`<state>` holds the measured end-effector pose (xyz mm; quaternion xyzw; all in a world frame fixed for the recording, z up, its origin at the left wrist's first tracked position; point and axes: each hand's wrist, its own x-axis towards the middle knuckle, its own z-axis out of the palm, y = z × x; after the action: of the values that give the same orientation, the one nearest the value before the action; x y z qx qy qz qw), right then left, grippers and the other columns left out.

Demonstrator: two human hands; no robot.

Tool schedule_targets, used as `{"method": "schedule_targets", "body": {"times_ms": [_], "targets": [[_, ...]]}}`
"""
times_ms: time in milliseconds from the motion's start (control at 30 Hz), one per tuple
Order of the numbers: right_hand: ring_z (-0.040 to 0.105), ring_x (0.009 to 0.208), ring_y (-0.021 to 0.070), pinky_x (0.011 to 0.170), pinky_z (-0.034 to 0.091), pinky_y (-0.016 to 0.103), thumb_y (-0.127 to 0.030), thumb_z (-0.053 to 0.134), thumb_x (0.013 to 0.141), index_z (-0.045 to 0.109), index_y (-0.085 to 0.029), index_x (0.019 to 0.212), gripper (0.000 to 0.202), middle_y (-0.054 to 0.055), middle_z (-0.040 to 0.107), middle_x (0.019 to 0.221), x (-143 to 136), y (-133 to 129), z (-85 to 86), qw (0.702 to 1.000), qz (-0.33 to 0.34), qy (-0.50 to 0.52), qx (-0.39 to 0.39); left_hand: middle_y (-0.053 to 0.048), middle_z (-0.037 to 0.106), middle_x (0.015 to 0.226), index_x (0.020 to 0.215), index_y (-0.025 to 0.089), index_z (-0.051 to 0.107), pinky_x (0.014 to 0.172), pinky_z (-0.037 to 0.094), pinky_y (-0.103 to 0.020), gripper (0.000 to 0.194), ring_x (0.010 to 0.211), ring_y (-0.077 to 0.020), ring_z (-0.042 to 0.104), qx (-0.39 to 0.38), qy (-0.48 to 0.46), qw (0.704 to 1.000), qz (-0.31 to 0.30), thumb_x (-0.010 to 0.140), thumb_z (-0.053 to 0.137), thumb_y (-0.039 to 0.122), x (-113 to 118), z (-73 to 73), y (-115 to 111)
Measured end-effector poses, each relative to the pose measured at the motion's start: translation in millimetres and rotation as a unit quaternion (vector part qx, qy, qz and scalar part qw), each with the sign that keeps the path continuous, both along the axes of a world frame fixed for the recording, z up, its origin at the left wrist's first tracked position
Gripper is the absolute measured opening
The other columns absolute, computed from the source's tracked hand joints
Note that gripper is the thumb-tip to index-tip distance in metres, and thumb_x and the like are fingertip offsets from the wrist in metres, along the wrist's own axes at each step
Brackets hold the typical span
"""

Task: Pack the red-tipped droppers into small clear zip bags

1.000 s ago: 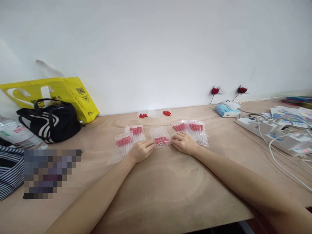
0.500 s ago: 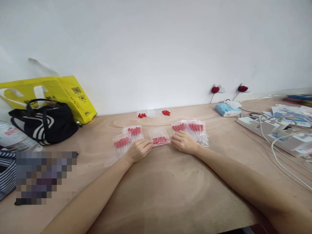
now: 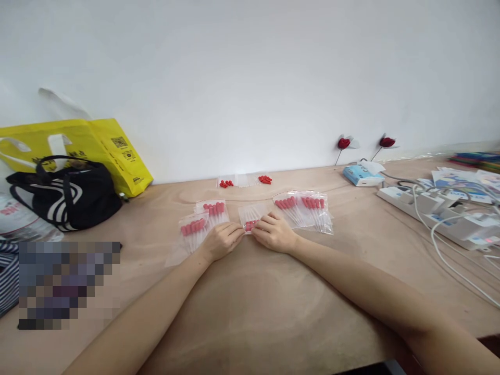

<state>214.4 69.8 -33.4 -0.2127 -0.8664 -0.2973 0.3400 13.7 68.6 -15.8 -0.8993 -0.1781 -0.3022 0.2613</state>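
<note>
A small clear bag (image 3: 251, 213) with red-tipped white sticks lies at the middle of the wooden table, its red tips toward me. My left hand (image 3: 224, 239) pinches the near left corner of this bag. Fingers together, my right hand (image 3: 275, 233) is closed on its near edge and covers part of the red tips. Left of them are two overlapping bags of red-tipped sticks (image 3: 214, 211), and more such bags (image 3: 312, 208) lie to the right. Two bags with small red pieces (image 3: 265, 179) rest near the wall.
On the left stand a yellow bag (image 3: 125, 161), a black bag (image 3: 94, 200) and a plastic-wrapped pack. At right are a tissue pack (image 3: 361, 175), a power strip (image 3: 429, 208) with white cables, papers and two red flowers (image 3: 344, 143) by the wall.
My right hand has moved left along the near edge of the middle bag, closer to my left hand, and now covers some red tips. My left hand stays at its corner.
</note>
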Motion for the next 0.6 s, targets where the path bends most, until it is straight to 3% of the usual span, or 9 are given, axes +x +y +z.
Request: {"method": "schedule_targets", "body": {"times_ms": [233, 600], "targets": [[0.040, 0.064, 0.0125, 0.060, 0.024, 0.029, -0.016, 0.045, 0.083, 0.056, -0.014, 0.066, 0.021, 0.003, 0.055, 0.065, -17.9, 4.6, -1.5, 1.000, 0.011, -0.002, 0.010, -0.005, 0.067, 0.077, 0.082, 0.013, 0.060, 0.063, 0.053, -0.025, 0.014, 0.067, -0.0142, 0.062, 0.026, -0.013, 0.999, -0.020, 0.083, 0.046, 0.014, 0.5, 1.4, 0.0], [0.038, 0.065, 0.0127, 0.062, 0.023, 0.029, -0.015, 0.044, 0.083, 0.056, -0.015, 0.063, 0.024, 0.002, 0.053, 0.063, 15.8, 2.1, 1.4, 1.000, -0.007, -0.004, -0.007, -0.005, 0.067, 0.078, 0.080, 0.014, 0.061, 0.064, 0.054, -0.026, 0.012, 0.069, -0.0136, 0.063, 0.004, -0.032, 0.999, -0.034, 0.081, 0.049, 0.011, -3.0, -1.4, 2.1]]}}
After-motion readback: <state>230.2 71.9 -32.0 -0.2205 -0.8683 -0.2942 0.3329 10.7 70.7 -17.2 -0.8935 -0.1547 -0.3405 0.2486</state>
